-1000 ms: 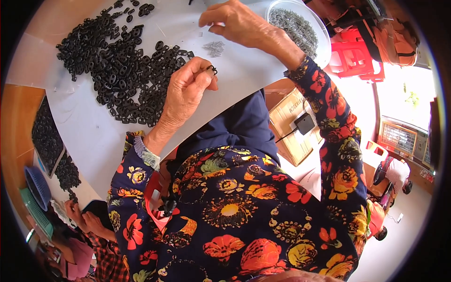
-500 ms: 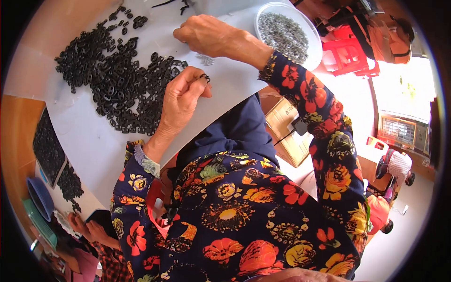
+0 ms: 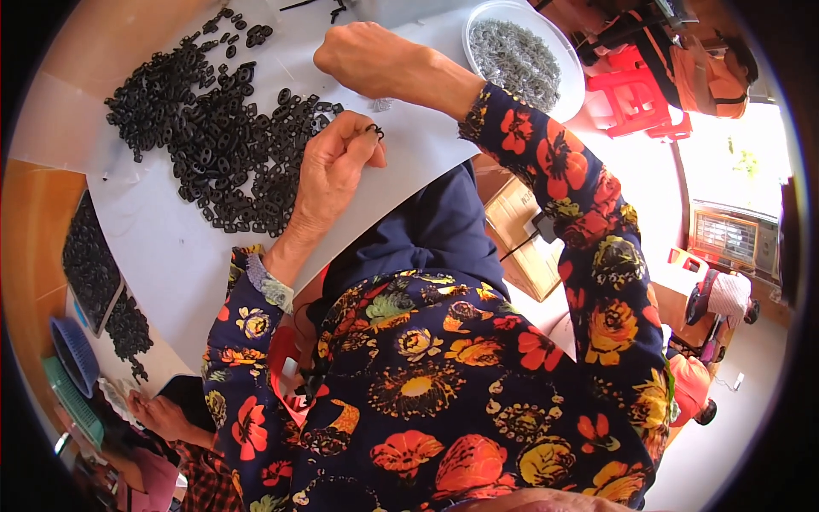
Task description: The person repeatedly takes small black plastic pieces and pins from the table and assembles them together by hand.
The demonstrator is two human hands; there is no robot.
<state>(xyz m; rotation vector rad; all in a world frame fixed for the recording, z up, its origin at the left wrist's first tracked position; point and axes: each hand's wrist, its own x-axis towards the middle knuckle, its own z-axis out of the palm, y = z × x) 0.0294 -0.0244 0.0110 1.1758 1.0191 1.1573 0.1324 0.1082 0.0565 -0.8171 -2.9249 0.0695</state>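
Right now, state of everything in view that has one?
Left hand: pinching a black part
Right hand: curled down, grip hidden
Black heap: loose, spread on the table
Bowl: uncovered, filled with small pieces
Clear pile: loose, partly hidden by right wrist

Cardboard box right of ctr, w/ dark cable across it. Red plastic stool upper R, nr person in orange top. Far R: bright opening; below it ppl in pale top & coral top. Lower L: blue basket beside green basket, co-worker's red/blk checked sleeve.
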